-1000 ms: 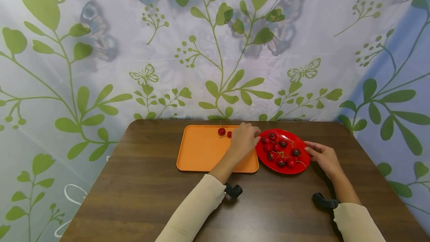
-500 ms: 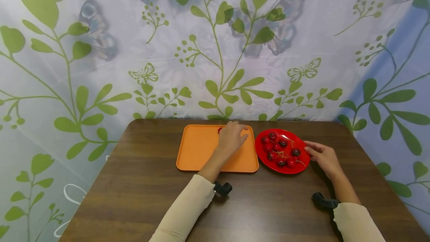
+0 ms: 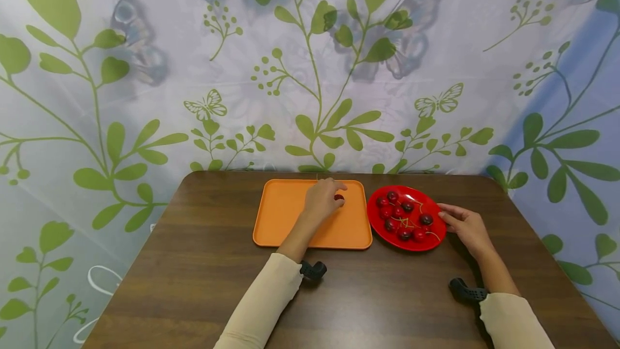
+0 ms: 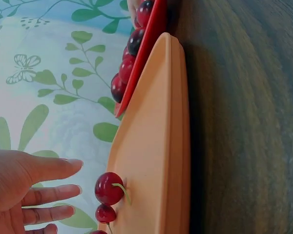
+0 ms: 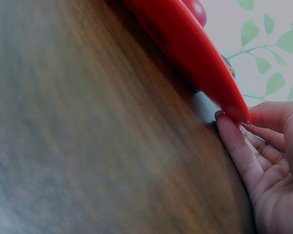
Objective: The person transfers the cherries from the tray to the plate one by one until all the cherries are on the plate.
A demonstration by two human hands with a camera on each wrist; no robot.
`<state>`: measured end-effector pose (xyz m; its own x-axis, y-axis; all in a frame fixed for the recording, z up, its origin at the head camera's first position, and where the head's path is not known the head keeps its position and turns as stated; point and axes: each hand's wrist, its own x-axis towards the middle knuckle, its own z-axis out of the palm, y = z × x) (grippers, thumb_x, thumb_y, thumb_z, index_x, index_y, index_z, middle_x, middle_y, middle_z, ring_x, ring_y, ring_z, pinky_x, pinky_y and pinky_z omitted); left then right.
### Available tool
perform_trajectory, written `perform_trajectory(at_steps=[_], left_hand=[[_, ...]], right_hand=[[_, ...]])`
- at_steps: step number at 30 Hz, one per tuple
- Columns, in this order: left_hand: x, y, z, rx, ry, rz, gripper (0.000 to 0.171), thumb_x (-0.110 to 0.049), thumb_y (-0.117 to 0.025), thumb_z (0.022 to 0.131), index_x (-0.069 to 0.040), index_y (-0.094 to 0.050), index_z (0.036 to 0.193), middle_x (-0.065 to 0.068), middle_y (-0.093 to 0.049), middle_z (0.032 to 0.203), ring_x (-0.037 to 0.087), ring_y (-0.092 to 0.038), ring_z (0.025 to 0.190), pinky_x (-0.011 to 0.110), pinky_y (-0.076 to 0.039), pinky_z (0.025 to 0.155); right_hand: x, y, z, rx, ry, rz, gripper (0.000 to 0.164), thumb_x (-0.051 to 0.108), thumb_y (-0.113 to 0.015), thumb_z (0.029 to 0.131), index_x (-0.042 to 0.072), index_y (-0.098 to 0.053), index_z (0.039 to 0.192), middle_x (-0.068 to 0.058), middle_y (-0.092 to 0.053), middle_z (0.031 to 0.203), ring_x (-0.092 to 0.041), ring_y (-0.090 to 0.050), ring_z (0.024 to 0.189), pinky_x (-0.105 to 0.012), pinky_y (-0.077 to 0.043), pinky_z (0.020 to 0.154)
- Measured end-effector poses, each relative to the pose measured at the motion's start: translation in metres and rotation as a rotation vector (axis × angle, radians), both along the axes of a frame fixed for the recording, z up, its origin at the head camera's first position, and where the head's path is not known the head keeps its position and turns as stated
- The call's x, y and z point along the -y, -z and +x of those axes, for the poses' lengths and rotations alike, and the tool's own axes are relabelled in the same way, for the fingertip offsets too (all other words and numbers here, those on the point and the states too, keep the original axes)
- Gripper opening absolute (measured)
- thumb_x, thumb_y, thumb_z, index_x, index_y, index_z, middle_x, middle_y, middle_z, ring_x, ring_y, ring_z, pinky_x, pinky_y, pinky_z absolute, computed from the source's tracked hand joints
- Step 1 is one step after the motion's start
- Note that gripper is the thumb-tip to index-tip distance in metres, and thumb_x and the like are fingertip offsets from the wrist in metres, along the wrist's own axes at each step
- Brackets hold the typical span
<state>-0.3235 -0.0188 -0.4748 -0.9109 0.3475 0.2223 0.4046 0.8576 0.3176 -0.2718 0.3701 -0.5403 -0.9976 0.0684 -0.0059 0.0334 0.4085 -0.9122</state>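
Observation:
My left hand (image 3: 319,198) is over the back of the orange tray (image 3: 281,220), fingers apart and holding nothing. Near its thumb a dark red cherry (image 3: 339,197) lies on the tray. From the left wrist view, that large cherry (image 4: 109,188) with a green stem sits beside a smaller cherry (image 4: 106,213), a third one cut by the frame's lower edge. My right hand (image 3: 465,226) pinches the right rim of a red plate (image 3: 380,233), thumb and fingers on either side of the rim (image 5: 241,114). Several red and dark cherries (image 3: 404,220) with stems lie on the plate.
Tray and plate stand side by side, nearly touching, toward the back of a brown wooden table (image 3: 378,295). Behind it hangs a cloth (image 3: 310,69) printed with green leaves and butterflies. Each wrist wears a black camera mount (image 3: 314,271).
My left hand has moved left from beside the plate's edge to over the tray, and a cherry now shows to the right of its fingers. My right hand keeps its grip on the plate.

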Motion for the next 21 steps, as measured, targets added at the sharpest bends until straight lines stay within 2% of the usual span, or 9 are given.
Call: perform_trajectory(at_steps=[5,11,21], left_hand=[[0.002,0.005,-0.002,0.01,0.017,-0.019,0.031,-0.017,-0.08,0.089,-0.023,-0.077,0.119,-0.003,-0.072,0.118,0.021,-0.065,0.112,0.04,-0.058,0.074],[0.004,0.006,-0.004,0.026,0.022,-0.053,0.032,-0.009,-0.078,0.089,-0.023,-0.078,0.117,-0.004,-0.073,0.115,0.02,-0.066,0.11,0.039,-0.059,0.076],[0.009,0.013,-0.005,0.073,0.023,-0.046,0.032,-0.012,-0.08,0.088,-0.024,-0.078,0.118,-0.004,-0.073,0.119,0.017,-0.067,0.109,0.037,-0.058,0.079]], right_hand=[[0.002,-0.002,0.001,0.002,0.004,-0.01,0.057,0.032,-0.064,0.101,-0.006,-0.053,0.143,0.024,-0.066,0.1,0.008,-0.063,0.087,-0.019,-0.057,0.073],[0.001,-0.001,0.0,-0.004,0.011,0.0,0.06,0.035,-0.064,0.101,-0.006,-0.053,0.142,0.029,-0.063,0.098,0.008,-0.063,0.087,-0.02,-0.057,0.073],[0.001,0.0,0.001,-0.004,0.003,-0.001,0.058,0.034,-0.064,0.101,-0.007,-0.053,0.141,0.026,-0.065,0.1,0.008,-0.063,0.087,-0.019,-0.057,0.074]])
